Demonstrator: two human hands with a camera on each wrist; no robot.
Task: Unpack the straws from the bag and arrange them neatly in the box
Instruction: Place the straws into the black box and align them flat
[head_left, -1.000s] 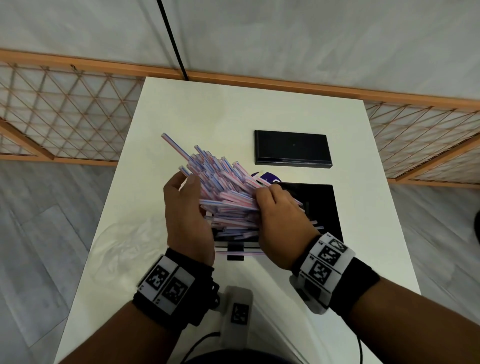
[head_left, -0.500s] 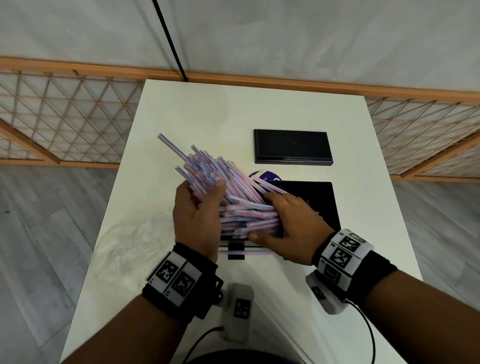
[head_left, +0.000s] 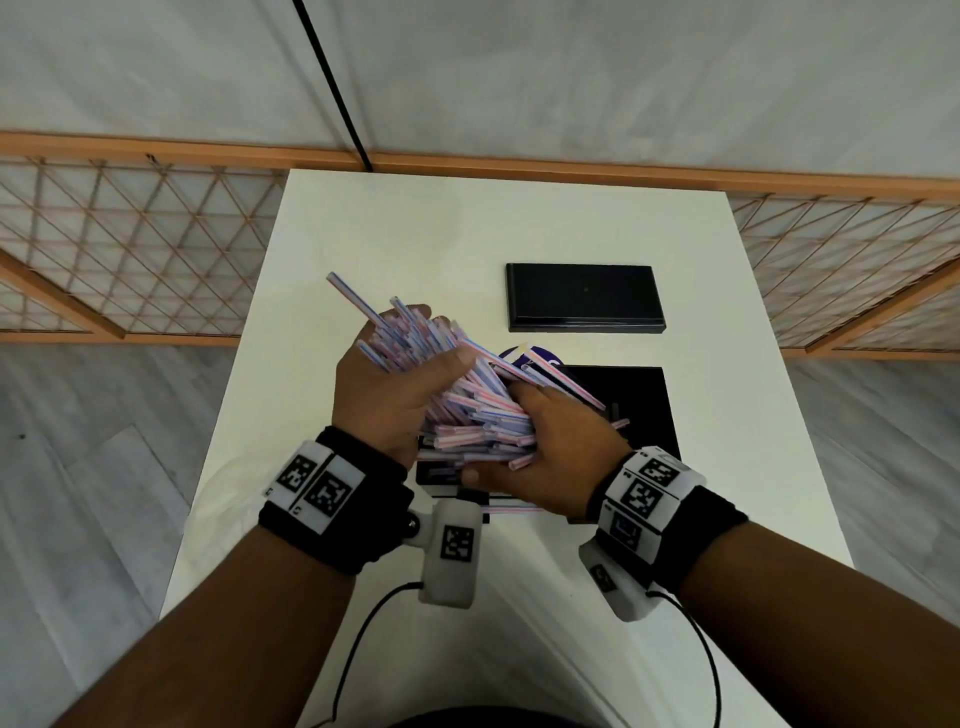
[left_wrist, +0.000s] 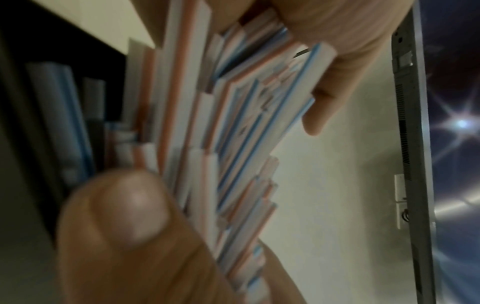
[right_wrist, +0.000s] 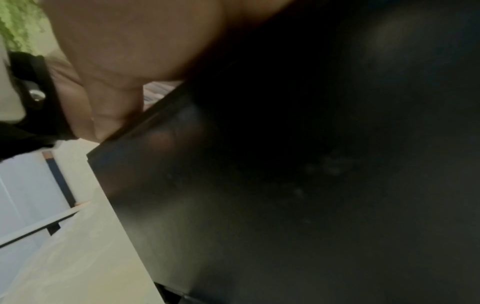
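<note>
Your left hand (head_left: 387, 400) and right hand (head_left: 558, 457) both curl their grip round a messy bundle of striped straws (head_left: 467, 400), held just above the open black box (head_left: 644, 410) on the white desk (head_left: 467, 234). A few straws lie in the box. Its black lid (head_left: 586, 297) sits farther back.

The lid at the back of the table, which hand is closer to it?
Right. The right hand grips the straws over the box, just in front of the lid. The left hand holds the same bundle further to the left of it.
</note>
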